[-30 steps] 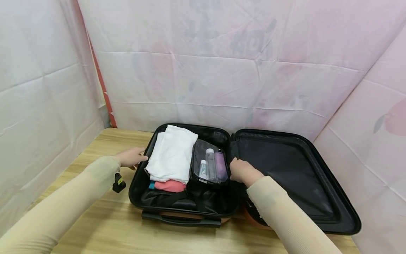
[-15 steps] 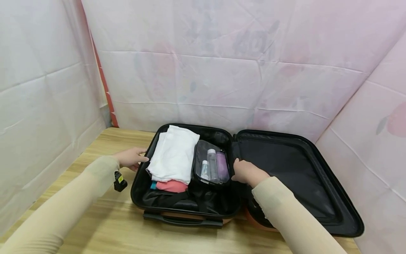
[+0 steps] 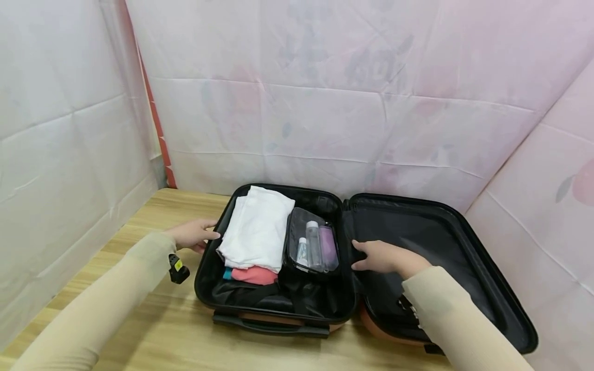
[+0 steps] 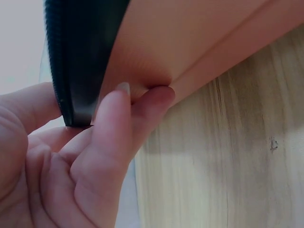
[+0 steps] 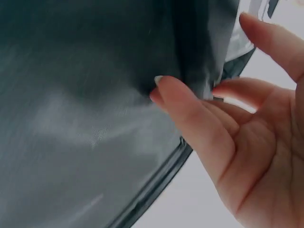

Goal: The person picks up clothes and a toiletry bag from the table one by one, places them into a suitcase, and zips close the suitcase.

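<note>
An open suitcase lies on the table, black inside and orange outside. My left hand grips its left rim; in the left wrist view the thumb is at the rim and the fingers press the orange shell. My right hand is over the lid half by the hinge, thumb and fingers apart, fingertips at the black lining. Inside the base lie a folded white cloth, a coral cloth beneath it, and a clear-topped toiletry bag with a clear bottle, a purple bottle and a small tube.
The suitcase handle faces the near side of the wooden table. Pale patterned sheets hang behind and at both sides, close to the suitcase's back edge. A small black device hangs at the left wrist.
My right hand has moved right, from beside the toiletry bag to over the lid half, and its thumb and fingers have spread. The left hand stays at the rim; the view has shifted slightly.
</note>
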Demonstrator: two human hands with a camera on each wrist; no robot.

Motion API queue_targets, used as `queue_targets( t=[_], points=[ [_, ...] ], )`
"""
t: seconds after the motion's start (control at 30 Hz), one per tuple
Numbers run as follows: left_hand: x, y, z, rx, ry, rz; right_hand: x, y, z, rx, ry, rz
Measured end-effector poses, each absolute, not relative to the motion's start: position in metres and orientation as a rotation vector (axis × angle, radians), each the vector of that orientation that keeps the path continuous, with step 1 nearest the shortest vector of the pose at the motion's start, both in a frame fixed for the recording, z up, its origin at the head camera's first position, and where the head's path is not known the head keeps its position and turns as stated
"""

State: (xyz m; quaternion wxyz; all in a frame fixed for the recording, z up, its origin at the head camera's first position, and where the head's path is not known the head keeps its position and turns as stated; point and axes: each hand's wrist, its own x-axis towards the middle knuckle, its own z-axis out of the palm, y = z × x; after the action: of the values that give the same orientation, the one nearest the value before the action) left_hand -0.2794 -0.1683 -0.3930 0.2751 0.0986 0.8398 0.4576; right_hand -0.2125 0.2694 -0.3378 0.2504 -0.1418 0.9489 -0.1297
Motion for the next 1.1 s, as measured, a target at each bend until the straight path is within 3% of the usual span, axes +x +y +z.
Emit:
queue_targets(
  t=[0.4,1.1],
  points=[
    [-0.278,-0.164,-0.394,0.285,2.243,1.267,-0.197,0.346,-0.324,-0.390,2.685,-0.371],
    [-0.276,-0.162,-0.393,0.310,2.267,1.242,-0.166,0.442,-0.335,-0.197,2.906,-0.209]
  ],
)
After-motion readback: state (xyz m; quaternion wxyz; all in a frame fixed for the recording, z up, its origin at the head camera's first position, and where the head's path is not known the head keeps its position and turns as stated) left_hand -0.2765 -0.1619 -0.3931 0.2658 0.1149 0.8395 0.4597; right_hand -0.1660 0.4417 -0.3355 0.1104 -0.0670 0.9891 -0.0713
